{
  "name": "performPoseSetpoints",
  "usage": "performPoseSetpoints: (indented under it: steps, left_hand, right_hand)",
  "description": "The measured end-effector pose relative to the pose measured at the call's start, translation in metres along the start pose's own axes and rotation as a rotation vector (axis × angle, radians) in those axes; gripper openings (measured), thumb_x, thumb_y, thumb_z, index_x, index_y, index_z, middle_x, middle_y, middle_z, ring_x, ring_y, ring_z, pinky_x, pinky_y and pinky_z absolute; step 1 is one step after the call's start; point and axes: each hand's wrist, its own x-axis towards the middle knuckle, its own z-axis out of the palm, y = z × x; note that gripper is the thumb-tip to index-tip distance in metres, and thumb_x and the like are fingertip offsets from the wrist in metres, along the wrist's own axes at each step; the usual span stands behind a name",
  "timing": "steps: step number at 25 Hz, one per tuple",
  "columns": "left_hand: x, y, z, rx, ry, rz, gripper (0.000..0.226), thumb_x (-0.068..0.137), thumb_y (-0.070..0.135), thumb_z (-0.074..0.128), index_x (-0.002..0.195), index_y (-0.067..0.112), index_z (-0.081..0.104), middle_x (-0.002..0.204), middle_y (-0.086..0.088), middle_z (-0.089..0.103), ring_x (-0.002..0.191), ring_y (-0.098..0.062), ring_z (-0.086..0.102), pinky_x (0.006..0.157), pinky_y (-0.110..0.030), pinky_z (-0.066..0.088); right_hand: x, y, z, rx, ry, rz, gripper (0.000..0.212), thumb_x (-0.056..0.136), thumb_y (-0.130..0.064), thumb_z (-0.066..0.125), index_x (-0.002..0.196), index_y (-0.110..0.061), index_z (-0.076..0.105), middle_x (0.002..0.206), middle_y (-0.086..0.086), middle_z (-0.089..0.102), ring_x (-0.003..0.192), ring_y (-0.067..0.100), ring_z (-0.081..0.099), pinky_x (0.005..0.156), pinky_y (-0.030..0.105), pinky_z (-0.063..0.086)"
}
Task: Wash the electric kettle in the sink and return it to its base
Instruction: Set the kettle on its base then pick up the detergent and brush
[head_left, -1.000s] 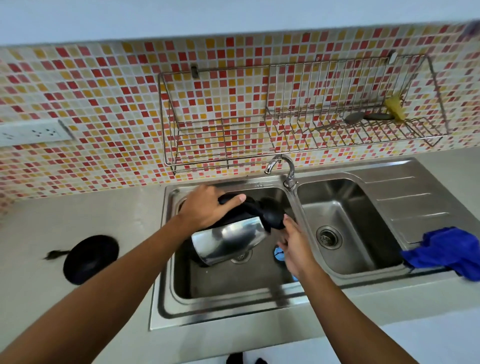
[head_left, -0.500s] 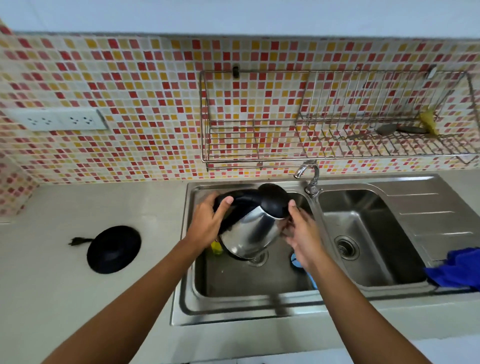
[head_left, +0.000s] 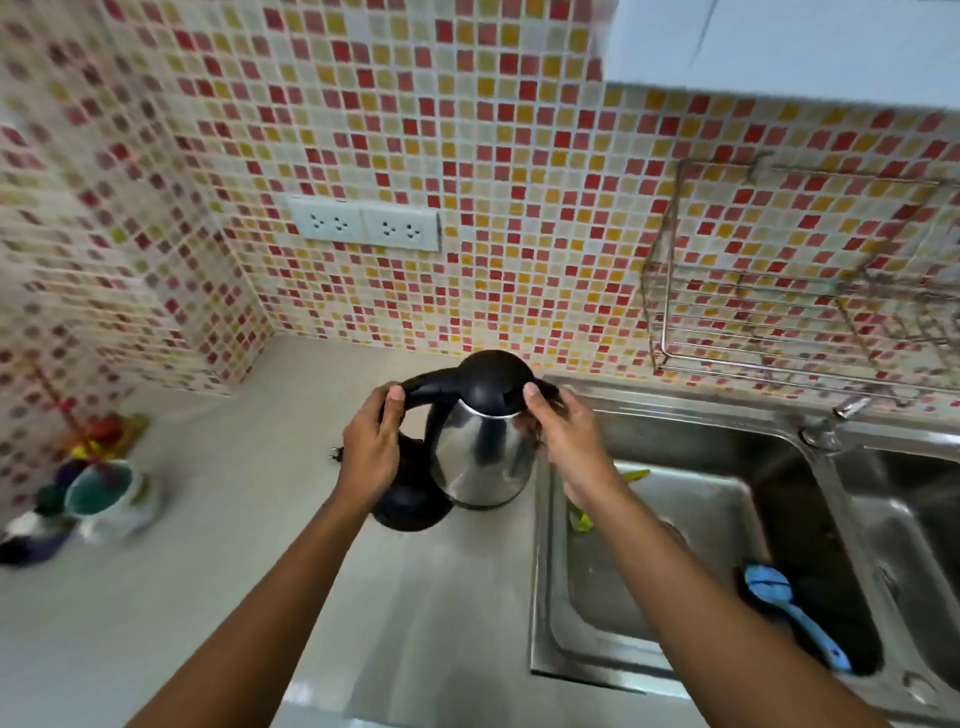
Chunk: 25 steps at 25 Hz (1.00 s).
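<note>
**Kettle held upright over table, at its base, left of sink**

Head view: The electric kettle (head_left: 480, 457) has a steel body and a black lid and handle. It is upright, off the sink (head_left: 540, 571) and over the table (head_left: 208, 571). Both hands are on it.

The left hand (head_left: 369, 457) grips the black handle, with the fingers wrapped round it and the thumb on top. The right hand (head_left: 566, 441) holds the opposite side at lid height. Its thumb is pressed on the lid rim, and its fingers curl round the far side, mostly hidden.

The round black base (head_left: 410, 506) lies on the table just left of the sink. It is partly covered by the left hand and the kettle body. The kettle bottom overlaps the right part of the base, off-centre. Cannot tell whether it touches the base or sits above it.

The power plug (head_left: 335, 453) lies on the table just behind the base, beside the left hand.

A blue-handled brush (head_left: 789, 608) lies in the near right of the left sink basin. Something yellow-green sits under the right forearm, too hidden to name. The faucet (head_left: 831, 421) stands at the back between the two basins.

A wire dish rack (head_left: 779, 312) hangs on the mosaic tile wall above the sink. A double wall socket (head_left: 363, 224) is on the tiles above the kettle. A cup (head_left: 104, 493) with blurred colourful items stands at the far left of the table.
</note>
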Motion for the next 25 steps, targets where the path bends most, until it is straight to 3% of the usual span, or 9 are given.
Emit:
performPoseSetpoints:
  steps: [2,8,13,16,21,25]
  left_hand:
    - [0.011,-0.019,-0.03,-0.009,0.041,-0.016,0.04,0.107,0.04,0.036,0.123,0.015,0.063,0.105,-0.005,0.066,0.098,-0.024,0.06,0.084,-0.036,0.046]
    - [0.026,-0.077,-0.084,-0.02,0.064,-0.105,0.041,0.107,0.04,0.036,0.127,0.015,0.063,0.116,-0.006,0.067,0.109,-0.021,0.06,0.095,-0.035,0.046]
    - [0.022,-0.096,-0.089,-0.066,0.018,-0.2,0.045,0.108,0.043,0.032,0.134,0.017,0.058,0.125,-0.004,0.064,0.12,-0.019,0.056,0.098,-0.026,0.039]
    - [0.021,-0.087,-0.087,-0.115,0.045,-0.274,0.042,0.108,0.043,0.033,0.134,0.019,0.055,0.125,0.0,0.06,0.118,-0.017,0.052,0.097,-0.025,0.034]
    - [0.023,-0.077,-0.08,-0.138,0.064,-0.308,0.042,0.105,0.043,0.042,0.134,0.013,0.049,0.123,0.001,0.055,0.113,-0.016,0.051,0.092,-0.025,0.035]
    - [0.025,-0.076,-0.077,-0.103,0.026,-0.279,0.037,0.104,0.039,0.047,0.132,0.016,0.053,0.124,0.0,0.058,0.109,-0.014,0.056,0.078,-0.007,0.037]
  right_hand:
    - [0.008,0.006,0.038,-0.033,-0.036,-0.001,0.045,0.066,-0.072,0.07,0.098,-0.042,0.069,0.104,-0.013,0.074,0.1,0.013,0.07,0.093,0.045,0.054]
    - [0.016,0.024,0.112,-0.099,-0.09,0.031,0.051,0.063,-0.075,0.067,0.099,-0.038,0.065,0.104,-0.014,0.073,0.1,0.009,0.068,0.093,0.041,0.055]
    - [0.014,0.043,0.121,-0.213,-0.097,0.028,0.064,0.067,-0.075,0.063,0.117,-0.034,0.06,0.11,-0.014,0.071,0.105,0.006,0.065,0.097,0.04,0.052]
    - [0.012,0.044,0.125,-0.319,-0.102,-0.001,0.064,0.078,-0.067,0.06,0.128,-0.027,0.055,0.117,-0.012,0.067,0.109,0.006,0.063,0.096,0.03,0.051]
    - [0.006,0.041,0.13,-0.405,-0.101,-0.029,0.052,0.088,-0.057,0.057,0.128,-0.025,0.052,0.111,-0.011,0.066,0.097,0.003,0.061,0.076,0.015,0.046]
    - [0.001,0.044,0.122,-0.355,-0.061,0.007,0.044,0.09,-0.052,0.057,0.125,-0.025,0.051,0.105,-0.013,0.064,0.09,-0.002,0.059,0.074,0.015,0.046]
